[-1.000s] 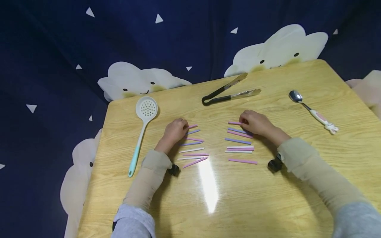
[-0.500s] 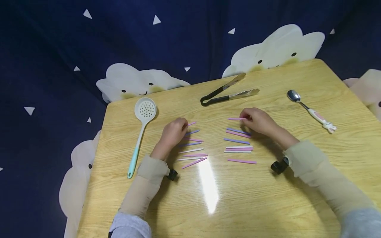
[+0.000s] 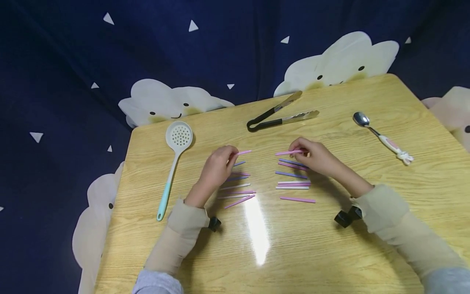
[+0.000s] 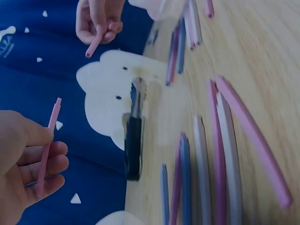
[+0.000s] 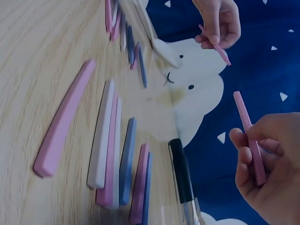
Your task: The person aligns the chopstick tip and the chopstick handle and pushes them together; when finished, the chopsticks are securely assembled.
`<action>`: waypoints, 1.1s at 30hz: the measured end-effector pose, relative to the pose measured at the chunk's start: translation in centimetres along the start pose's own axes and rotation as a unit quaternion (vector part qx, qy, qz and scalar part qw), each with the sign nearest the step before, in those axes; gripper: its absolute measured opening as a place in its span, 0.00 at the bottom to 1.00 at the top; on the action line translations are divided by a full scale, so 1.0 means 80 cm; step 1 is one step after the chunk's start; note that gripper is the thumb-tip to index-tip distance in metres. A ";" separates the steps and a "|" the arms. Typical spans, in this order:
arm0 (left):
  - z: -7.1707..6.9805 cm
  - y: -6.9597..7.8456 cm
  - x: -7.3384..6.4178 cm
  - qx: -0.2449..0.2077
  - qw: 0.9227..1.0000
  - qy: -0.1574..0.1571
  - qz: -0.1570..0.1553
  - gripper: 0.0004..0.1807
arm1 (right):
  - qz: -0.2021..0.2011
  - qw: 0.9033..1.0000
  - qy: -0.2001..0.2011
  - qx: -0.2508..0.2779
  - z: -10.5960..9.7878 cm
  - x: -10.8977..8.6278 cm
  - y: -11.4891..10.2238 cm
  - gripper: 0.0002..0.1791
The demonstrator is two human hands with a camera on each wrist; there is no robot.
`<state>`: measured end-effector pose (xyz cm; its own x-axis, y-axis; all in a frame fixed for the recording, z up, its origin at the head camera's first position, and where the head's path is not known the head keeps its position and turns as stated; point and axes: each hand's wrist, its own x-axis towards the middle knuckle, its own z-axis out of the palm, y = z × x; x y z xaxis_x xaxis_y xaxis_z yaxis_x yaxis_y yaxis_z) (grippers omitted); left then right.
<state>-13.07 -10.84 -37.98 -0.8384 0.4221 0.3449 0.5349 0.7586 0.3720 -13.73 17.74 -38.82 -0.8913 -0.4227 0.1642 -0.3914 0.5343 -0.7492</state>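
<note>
Left hand (image 3: 216, 166) pinches one slender pink stick (image 3: 244, 152), right hand (image 3: 318, 158) another slender pink stick (image 3: 285, 153), at the twelve o'clock ends of two rows of pink, blue and white sticks (image 3: 238, 192) on the pale wooden counter (image 3: 301, 241). Those tips stood farther apart half a second ago, so I'd judge the two are handled together. I spot no container; the white-and-mint perforated skimmer (image 3: 177, 158) between nine and ten o'clock holds nothing.

A white glare (image 3: 257, 232) streaks the brightly lit bench (image 3: 301, 245) in the head view (soft shadows (image 3: 196, 249) edge the sleeves (image 3: 398, 228)), while both wrist views look dimmer and softer.
</note>
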 end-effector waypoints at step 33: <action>-0.003 0.050 -0.014 -0.127 0.990 0.041 0.039 0.04 | -0.051 0.998 0.048 0.001 0.006 -0.017 -0.042 0.06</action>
<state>-10.01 -8.43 -36.66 -0.7875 0.4248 0.4464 0.6158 0.5713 0.5426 -11.12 16.17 -36.87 -0.8646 -0.4030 0.3000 -0.4807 0.4898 -0.7273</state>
